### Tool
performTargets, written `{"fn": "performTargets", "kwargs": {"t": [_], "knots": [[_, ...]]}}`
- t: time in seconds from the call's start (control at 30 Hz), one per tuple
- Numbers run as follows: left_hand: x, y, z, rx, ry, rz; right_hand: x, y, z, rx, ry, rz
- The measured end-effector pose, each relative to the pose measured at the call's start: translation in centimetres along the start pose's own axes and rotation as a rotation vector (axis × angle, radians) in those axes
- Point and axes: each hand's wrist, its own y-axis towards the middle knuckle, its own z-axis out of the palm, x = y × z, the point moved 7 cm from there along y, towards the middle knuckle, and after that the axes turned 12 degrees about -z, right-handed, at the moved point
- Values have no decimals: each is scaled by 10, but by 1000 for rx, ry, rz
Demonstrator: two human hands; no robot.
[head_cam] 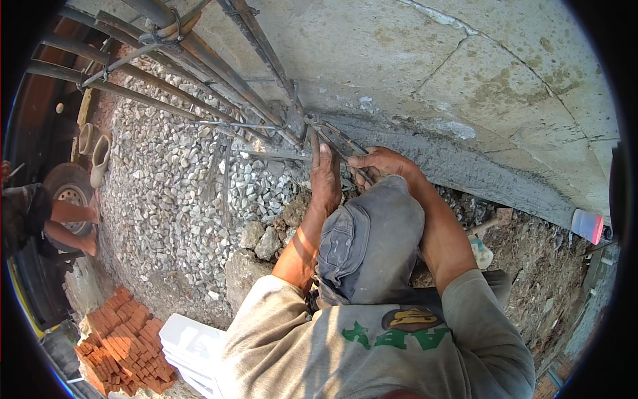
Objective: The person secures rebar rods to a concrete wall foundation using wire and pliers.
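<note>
My right hand (381,163) is closed around the handles of steel pincers (344,142). Their jaws meet the foot of a tied rebar column (249,107) beside the wall. Close by on the left, my left hand (326,177) is raised with its thumb pointing towards the column base, next to a narrow brown piece that may be a bar or a finger. What its other fingers do is hidden. Thin wire ties (169,35) bind the column's long bars to its stirrups. My bent knee in dark trousers (374,239) sits between my forearms.
Crushed stone (184,174) covers the ground at left, with larger rocks (249,269) near my left arm. A cracked plastered wall (423,65) rises ahead. Red bricks (127,341) and white containers (192,344) stand lower left. Another person's legs (72,224) show near a wheel (70,192).
</note>
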Motion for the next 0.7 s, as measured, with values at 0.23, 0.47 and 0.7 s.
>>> {"fn": "performTargets", "kwargs": {"t": [0.23, 0.47, 0.7], "knots": [[10, 31, -1, -53, -162, -76, -13, -1, 5, 31, 153, -21], [16, 39, -24, -14, -284, -146, -17, -1, 16, 37, 153, -8], [25, 27, -13, -68, -218, -214, -31, 8, -5, -1, 122, -24]]}}
